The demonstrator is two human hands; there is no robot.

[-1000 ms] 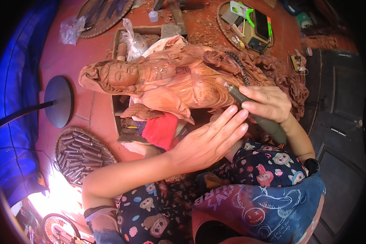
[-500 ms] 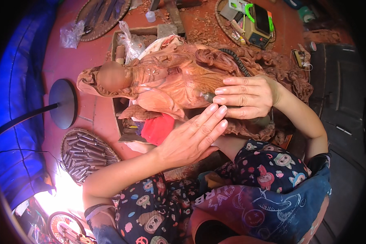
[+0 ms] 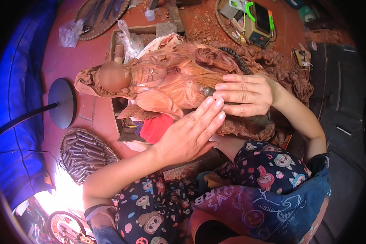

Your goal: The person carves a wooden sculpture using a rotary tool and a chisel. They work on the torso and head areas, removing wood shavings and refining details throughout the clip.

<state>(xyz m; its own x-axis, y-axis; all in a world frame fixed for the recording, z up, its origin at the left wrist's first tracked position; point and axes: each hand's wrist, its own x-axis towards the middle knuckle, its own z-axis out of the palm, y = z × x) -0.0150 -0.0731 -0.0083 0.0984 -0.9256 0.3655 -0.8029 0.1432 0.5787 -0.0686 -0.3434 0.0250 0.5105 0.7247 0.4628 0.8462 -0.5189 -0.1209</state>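
Note:
A reddish-brown carved wooden figure [image 3: 158,97] lies on its side before me, its head toward the left. Over its lower middle, my right hand [image 3: 248,95] rests with fingers long and close together, around what looks like a rotary carving tool. The tool's metal front end [image 3: 207,91] peeks out by the fingertips; its body is mostly hidden. A dark ribbed hose [image 3: 236,59] runs down to the back of that hand. My left hand [image 3: 189,132] has its fingers stretched flat and its thumb apart, fingertips meeting the right hand's over the carving.
Behind the figure is a wooden crate [image 3: 150,30] with clear plastic. A round basket [image 3: 89,156] of metal chisels sits at left, near a black lamp base [image 3: 62,103]. A control box [image 3: 258,28] lies in a far basket. Red cloth [image 3: 155,128] is tucked under the figure.
Both hands have shifted slightly up and to the left over the carving, with the tool's tip moving along. Their poses are otherwise the same.

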